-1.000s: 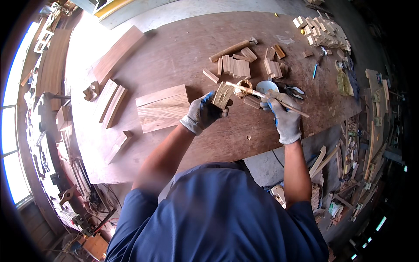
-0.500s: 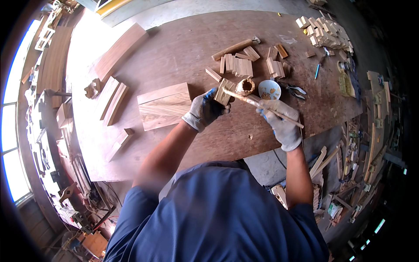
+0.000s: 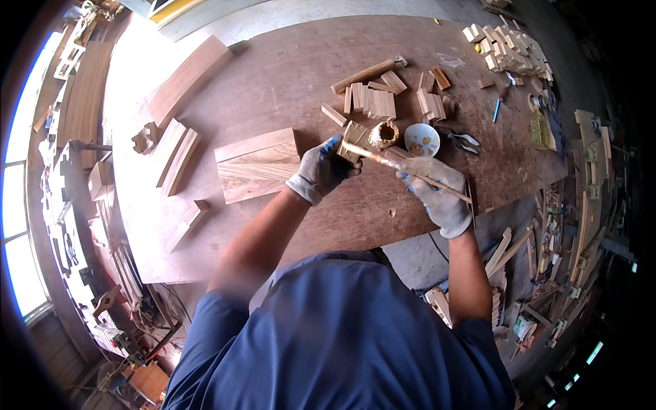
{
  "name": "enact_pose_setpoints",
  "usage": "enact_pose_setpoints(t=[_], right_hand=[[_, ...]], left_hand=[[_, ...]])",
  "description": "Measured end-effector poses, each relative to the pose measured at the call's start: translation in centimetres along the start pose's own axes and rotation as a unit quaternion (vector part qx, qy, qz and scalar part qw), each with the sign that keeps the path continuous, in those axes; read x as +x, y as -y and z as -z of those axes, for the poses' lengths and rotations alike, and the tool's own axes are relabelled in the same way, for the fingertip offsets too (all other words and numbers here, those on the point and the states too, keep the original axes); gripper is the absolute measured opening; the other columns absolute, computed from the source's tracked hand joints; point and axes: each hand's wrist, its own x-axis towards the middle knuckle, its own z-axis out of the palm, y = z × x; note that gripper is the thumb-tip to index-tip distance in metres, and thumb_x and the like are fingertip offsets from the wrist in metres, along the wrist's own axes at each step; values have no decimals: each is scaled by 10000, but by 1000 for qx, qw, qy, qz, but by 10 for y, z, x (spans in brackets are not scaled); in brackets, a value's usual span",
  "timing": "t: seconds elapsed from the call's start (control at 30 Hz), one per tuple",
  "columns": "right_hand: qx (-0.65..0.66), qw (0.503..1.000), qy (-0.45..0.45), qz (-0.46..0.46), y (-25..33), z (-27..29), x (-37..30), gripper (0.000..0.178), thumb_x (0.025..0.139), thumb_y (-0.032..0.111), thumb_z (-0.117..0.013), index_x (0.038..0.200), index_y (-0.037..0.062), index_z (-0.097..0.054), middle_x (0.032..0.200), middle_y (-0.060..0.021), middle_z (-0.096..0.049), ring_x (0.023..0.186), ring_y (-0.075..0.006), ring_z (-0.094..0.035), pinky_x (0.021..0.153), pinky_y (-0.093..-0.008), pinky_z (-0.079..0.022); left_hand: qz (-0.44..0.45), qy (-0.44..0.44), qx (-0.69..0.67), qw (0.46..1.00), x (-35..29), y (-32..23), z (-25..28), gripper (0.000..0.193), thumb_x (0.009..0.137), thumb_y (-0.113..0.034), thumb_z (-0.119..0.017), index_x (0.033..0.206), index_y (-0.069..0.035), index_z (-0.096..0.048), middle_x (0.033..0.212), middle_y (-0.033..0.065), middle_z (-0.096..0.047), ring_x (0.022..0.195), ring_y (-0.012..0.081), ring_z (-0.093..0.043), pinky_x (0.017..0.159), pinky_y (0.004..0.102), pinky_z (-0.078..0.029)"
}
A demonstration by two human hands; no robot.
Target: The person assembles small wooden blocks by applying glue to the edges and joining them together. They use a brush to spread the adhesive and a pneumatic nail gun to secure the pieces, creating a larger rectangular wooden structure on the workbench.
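Note:
My left hand (image 3: 321, 171), in a grey work glove with blue patches, is closed on a small wooden block (image 3: 353, 139) and holds it tilted above the workbench. My right hand (image 3: 439, 195), gloved too, grips a thin brush (image 3: 383, 159) by its handle. The pale brush tip lies against or just over the block's upper face. Beyond the brush stands a round pot (image 3: 384, 135) crusted with amber-brown drips. Right of it sits a white bowl (image 3: 422, 141) with brown bits inside.
Several small wood blocks (image 3: 374, 102) and a hammer (image 3: 369, 75) lie beyond the pot. Pliers (image 3: 466, 142) rest right of the bowl. Wide boards (image 3: 256, 164) lie to the left. Pale blocks (image 3: 512, 51) are heaped at the far right of the workbench (image 3: 273, 89).
The brush has shifted slightly left and down across the block, and my right hand moved with it. My left hand and the block have hardly moved.

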Motion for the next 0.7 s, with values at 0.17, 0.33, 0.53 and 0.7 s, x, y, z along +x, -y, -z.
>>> enact_pose_setpoints(t=[0.17,0.33,0.53,0.7], right_hand=[[46,998,7,-51,11,-1,-4,206,977,18,-656,1145,-48,-756,1046,-144,-775,939,-193,-747,864,-313,-618],[-23,999,-28,-27,3,9,-8,217,959,-15,-654,1150,-47,-752,1128,-140,-769,1009,-200,-742,875,-329,-612],[-73,997,19,19,23,-3,-13,232,895,-70,-698,1110,-20,-771,1110,-144,-768,985,-217,-744,884,-335,-601],[-60,995,8,73,19,5,-11,265,887,-70,-703,1138,-23,-775,1138,-161,-763,1015,-240,-744,879,-348,-606]], left_hand=[[-3,-7,-5,1000,5,0,10,448,1124,-372,-525,1423,-48,-607,1215,191,-729,1024,307,-702,799,425,-584],[-5,106,-6,994,5,-2,22,447,1116,-374,-528,1405,-47,-619,1189,180,-731,954,291,-687,802,428,-573],[-22,35,-14,999,6,-4,16,461,1106,-379,-547,1392,-26,-623,1158,179,-739,982,305,-698,818,442,-576],[-34,9,-30,999,10,-7,17,493,1100,-389,-560,1395,2,-619,1163,190,-742,976,326,-707,816,456,-584]])
